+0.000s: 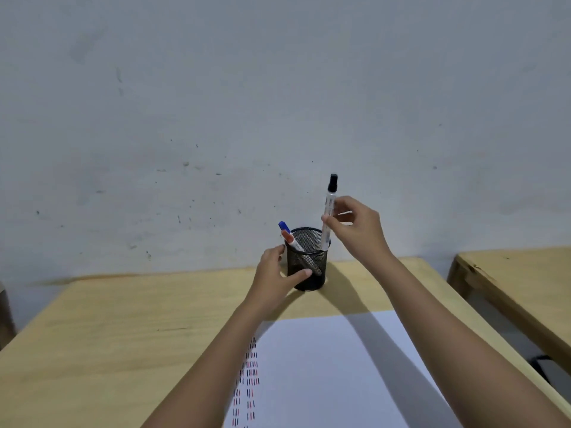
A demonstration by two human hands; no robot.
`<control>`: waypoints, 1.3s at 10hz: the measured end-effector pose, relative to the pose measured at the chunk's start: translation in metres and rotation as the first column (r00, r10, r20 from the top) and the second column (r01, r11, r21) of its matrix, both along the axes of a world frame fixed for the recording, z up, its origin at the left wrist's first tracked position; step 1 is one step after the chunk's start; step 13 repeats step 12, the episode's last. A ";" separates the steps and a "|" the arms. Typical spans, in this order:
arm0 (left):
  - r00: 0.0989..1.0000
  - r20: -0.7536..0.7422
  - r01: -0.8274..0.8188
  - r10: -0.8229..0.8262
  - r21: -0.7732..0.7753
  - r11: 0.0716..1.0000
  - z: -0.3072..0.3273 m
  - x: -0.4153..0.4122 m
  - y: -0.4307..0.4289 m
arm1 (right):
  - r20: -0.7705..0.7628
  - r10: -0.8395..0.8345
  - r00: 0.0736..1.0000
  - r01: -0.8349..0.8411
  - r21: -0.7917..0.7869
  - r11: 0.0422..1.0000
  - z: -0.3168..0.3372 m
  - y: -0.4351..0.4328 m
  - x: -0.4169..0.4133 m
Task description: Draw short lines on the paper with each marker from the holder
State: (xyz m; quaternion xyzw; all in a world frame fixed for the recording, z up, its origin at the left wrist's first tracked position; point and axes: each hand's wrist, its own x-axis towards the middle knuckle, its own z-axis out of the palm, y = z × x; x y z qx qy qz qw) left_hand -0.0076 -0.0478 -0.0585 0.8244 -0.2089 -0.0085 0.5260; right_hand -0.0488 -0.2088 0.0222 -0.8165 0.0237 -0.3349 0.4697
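A black mesh holder (309, 274) stands at the far edge of the wooden table (123, 319). My left hand (272, 273) grips the holder's left side, thumb across its front. My right hand (355, 230) pinches a black-capped marker (329, 208), held upright, cap on top, its lower end at the holder's right rim. A blue-capped marker (284, 227) and a red-capped marker (289, 237) lean out of the holder to the left. White paper (324, 375) lies near me, with columns of short red, black and blue lines (248, 378) along its left side.
A grey wall (278, 103) rises right behind the table. A second wooden table (519, 279) stands to the right across a narrow gap, with a dark object (542, 364) on the floor between them.
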 end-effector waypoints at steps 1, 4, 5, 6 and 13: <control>0.999 -0.033 0.019 -0.023 -0.090 0.996 -0.005 0.011 -0.010 | -0.023 -0.008 1.000 0.007 -0.027 1.000 -0.005 -0.002 0.023; 0.999 -0.013 0.047 -0.051 -0.214 0.976 -0.022 0.028 -0.019 | -0.334 0.031 0.942 -0.137 -0.299 0.944 -0.030 0.005 0.058; 0.998 -0.027 0.043 -0.050 -0.222 0.974 -0.024 0.031 -0.018 | -0.422 0.018 0.906 -0.194 -0.378 0.905 -0.027 0.008 0.061; 0.998 -0.013 0.064 -0.069 -0.225 0.972 -0.024 0.032 -0.018 | -0.458 0.004 0.889 -0.208 -0.396 0.894 -0.026 0.009 0.063; 0.998 0.054 -0.050 0.045 0.102 0.994 -0.011 0.011 0.008 | -0.113 -0.013 0.993 -0.002 -0.134 0.991 -0.029 -0.001 0.003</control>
